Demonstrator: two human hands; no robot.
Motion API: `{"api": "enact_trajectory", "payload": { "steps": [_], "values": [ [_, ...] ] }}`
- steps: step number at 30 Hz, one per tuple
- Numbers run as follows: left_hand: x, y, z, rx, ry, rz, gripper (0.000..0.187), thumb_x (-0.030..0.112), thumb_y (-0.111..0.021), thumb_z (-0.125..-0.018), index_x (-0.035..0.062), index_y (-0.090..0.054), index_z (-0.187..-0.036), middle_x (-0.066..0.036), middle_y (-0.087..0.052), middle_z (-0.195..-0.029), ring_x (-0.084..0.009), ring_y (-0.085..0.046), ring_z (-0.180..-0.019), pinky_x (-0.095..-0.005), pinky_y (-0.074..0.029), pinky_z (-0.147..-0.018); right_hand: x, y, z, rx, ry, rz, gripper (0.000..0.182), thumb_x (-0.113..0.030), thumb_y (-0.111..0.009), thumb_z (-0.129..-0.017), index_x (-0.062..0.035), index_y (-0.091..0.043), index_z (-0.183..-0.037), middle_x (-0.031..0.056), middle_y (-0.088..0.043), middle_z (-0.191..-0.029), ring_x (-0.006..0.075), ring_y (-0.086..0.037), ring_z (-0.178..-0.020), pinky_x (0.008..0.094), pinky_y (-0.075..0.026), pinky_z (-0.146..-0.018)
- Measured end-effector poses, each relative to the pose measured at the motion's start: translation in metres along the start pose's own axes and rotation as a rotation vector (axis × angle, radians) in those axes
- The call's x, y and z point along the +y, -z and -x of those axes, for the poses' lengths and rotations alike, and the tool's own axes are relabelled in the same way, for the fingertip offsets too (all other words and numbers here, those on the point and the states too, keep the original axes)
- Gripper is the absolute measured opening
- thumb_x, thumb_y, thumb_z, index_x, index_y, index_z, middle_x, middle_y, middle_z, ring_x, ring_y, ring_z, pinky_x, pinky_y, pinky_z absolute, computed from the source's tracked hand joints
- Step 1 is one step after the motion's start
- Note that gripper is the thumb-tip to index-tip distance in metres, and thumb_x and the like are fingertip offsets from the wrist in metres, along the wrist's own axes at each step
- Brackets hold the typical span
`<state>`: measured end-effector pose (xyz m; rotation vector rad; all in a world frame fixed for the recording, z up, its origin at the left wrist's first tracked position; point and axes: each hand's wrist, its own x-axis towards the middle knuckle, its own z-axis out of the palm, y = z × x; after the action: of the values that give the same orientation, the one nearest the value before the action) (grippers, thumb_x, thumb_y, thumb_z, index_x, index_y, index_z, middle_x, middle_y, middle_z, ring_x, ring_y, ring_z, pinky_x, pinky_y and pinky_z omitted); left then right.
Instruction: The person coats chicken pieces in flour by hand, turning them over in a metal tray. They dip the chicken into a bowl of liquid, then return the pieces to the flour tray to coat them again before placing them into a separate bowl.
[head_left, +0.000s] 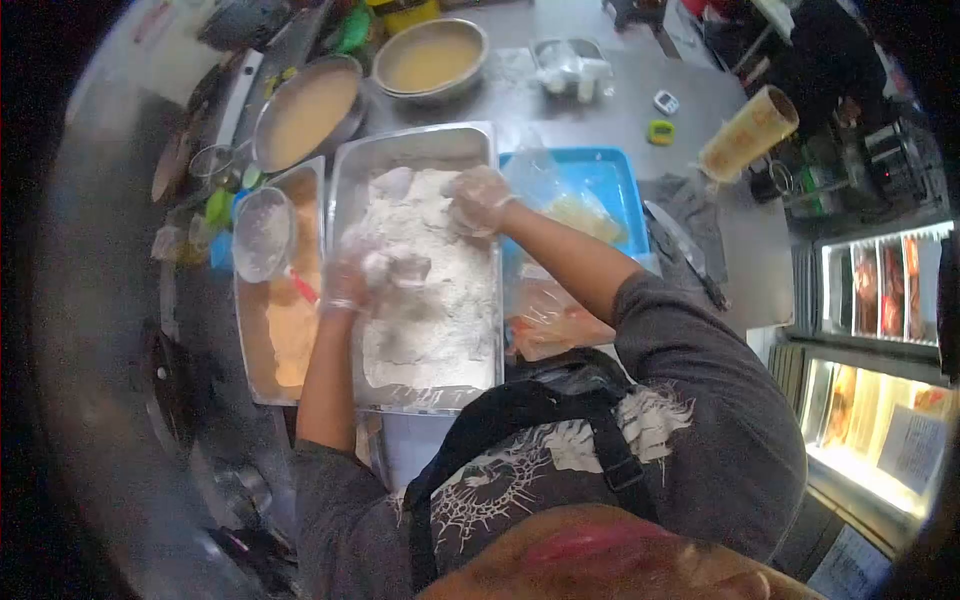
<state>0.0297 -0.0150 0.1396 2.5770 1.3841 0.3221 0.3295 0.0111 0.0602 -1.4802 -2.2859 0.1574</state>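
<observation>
A deep metal tray [345, 160] holds a thick bed of white flour [430, 330]. My left hand [352, 278], in a clear plastic glove, is over the flour at the tray's left side, its fingers smeared by motion. Right beside them is a flour-coated piece [408, 268]. My right hand [478, 200], also gloved and dusted white, is curled closed over the flour near the tray's right wall; what it holds is hidden. Another floured lump [393, 182] rests toward the far left corner.
Left stands a narrower tray [246, 335] of orange-tan powder with a red-handled strainer [264, 235] over it. Two bowls of liquid [432, 60] [308, 112] sit behind. To the right are a blue tray [628, 190], bagged food [550, 315], a knife [675, 240] and a film roll [748, 135].
</observation>
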Motion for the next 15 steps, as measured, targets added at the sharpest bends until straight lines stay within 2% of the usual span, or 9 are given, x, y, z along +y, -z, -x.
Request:
{"api": "enact_trajectory", "payload": {
  "steps": [3, 5, 6, 7, 9, 11, 12, 13, 15],
  "values": [
    [0.027, 0.007, -0.002, -0.121, -0.003, -0.07, 0.018, 0.02, -0.067, -0.08, 0.01, -0.069, -0.094, -0.011, -0.067, -0.1, -0.0304, -0.06, -0.099, -0.0439, -0.042, -0.095, 0.0, -0.006, -0.002, 0.024, -0.044, -0.022, 0.018, -0.021, -0.059, -0.073, -0.0069, -0.068, -0.079, 0.0152, -0.067, -0.078, 0.0328, -0.065, -0.075, 0.0435, -0.051, -0.068],
    [0.026, 0.008, -0.004, -0.062, -0.026, -0.003, 0.026, 0.024, -0.072, -0.075, 0.0106, -0.068, -0.096, -0.012, -0.066, -0.1, -0.0308, -0.061, -0.096, -0.042, -0.047, -0.087, -0.001, 0.003, 0.004, 0.1, -0.103, -0.193, 0.016, -0.019, -0.058, -0.074, -0.0066, -0.069, -0.077, 0.0156, -0.067, -0.077, 0.0326, -0.065, -0.074, 0.0427, -0.052, -0.067],
    [0.025, 0.007, -0.009, -0.08, 0.187, 0.11, 0.032, 0.029, -0.075, -0.071, 0.0135, -0.069, -0.098, -0.011, -0.066, -0.101, -0.0308, -0.062, -0.093, -0.041, -0.048, -0.085, -0.001, 0.006, 0.006, 0.141, -0.129, -0.278, 0.016, -0.017, -0.058, -0.074, -0.0064, -0.069, -0.076, 0.0158, -0.067, -0.077, 0.0325, -0.066, -0.073, 0.0422, -0.052, -0.067],
    [0.026, 0.005, -0.011, -0.094, 0.4, 0.215, 0.039, 0.034, -0.078, -0.066, 0.0163, -0.069, -0.1, -0.01, -0.065, -0.103, -0.0307, -0.063, -0.089, -0.0399, -0.05, -0.082, -0.002, -0.002, 0.004, 0.12, -0.128, -0.212, 0.015, -0.018, -0.057, -0.073, -0.0063, -0.068, -0.073, 0.0159, -0.066, -0.074, 0.0331, -0.065, -0.073, 0.043, -0.051, -0.067],
    [0.035, 0.004, -0.015, -0.063, 0.196, 0.051, 0.042, 0.034, -0.078, -0.067, 0.014, -0.068, -0.102, -0.012, -0.064, -0.106, -0.0318, -0.062, -0.094, -0.0412, -0.048, -0.087, -0.003, -0.002, -0.002, 0.085, -0.115, -0.077, 0.016, -0.018, -0.056, -0.071, -0.0062, -0.064, -0.066, 0.0161, -0.064, -0.07, 0.0345, -0.063, -0.075, 0.0444, -0.05, -0.068],
    [0.039, 0.005, -0.015, -0.023, 0.001, -0.114, 0.045, 0.035, -0.077, -0.067, 0.0116, -0.067, -0.105, -0.014, -0.064, -0.11, -0.0329, -0.061, -0.098, -0.0425, -0.047, -0.091, -0.003, 0.001, 0.004, 0.043, -0.15, -0.148, 0.016, -0.014, -0.054, -0.074, -0.003, -0.065, -0.069, 0.0184, -0.064, -0.072, 0.035, -0.064, -0.072, 0.0454, -0.05, -0.068],
    [0.037, 0.011, -0.021, -0.201, 0.117, -0.242, 0.049, 0.037, -0.076, -0.069, 0.0137, -0.066, -0.111, -0.017, -0.062, -0.112, -0.0351, -0.057, -0.109, -0.0427, -0.044, -0.097, -0.004, 0.003, 0.005, 0.063, -0.153, -0.184, 0.016, -0.014, -0.055, -0.074, -0.0025, -0.065, -0.069, 0.019, -0.064, -0.073, 0.0351, -0.064, -0.072, 0.0457, -0.051, -0.068],
    [0.038, 0.012, -0.024, -0.278, 0.111, -0.269, 0.05, 0.038, -0.076, -0.069, 0.0143, -0.066, -0.112, -0.017, -0.062, -0.113, -0.0351, -0.056, -0.111, -0.0426, -0.043, -0.098, -0.002, 0.005, 0.006, 0.083, -0.156, -0.219, 0.016, -0.013, -0.055, -0.074, -0.002, -0.066, -0.07, 0.0195, -0.064, -0.073, 0.0353, -0.064, -0.072, 0.0461, -0.051, -0.069],
    [0.077, 0.028, -0.038, -0.412, 0.133, -0.307, 0.054, 0.041, -0.076, -0.07, 0.0155, -0.065, -0.116, -0.017, -0.062, -0.113, -0.035, -0.054, -0.115, -0.0422, -0.042, -0.101, 0.003, 0.003, 0.005, 0.115, -0.109, -0.168, 0.015, -0.012, -0.056, -0.073, -0.0032, -0.067, -0.07, 0.0187, -0.065, -0.074, 0.0341, -0.065, -0.071, 0.0446, -0.052, -0.066]
  ]
}}
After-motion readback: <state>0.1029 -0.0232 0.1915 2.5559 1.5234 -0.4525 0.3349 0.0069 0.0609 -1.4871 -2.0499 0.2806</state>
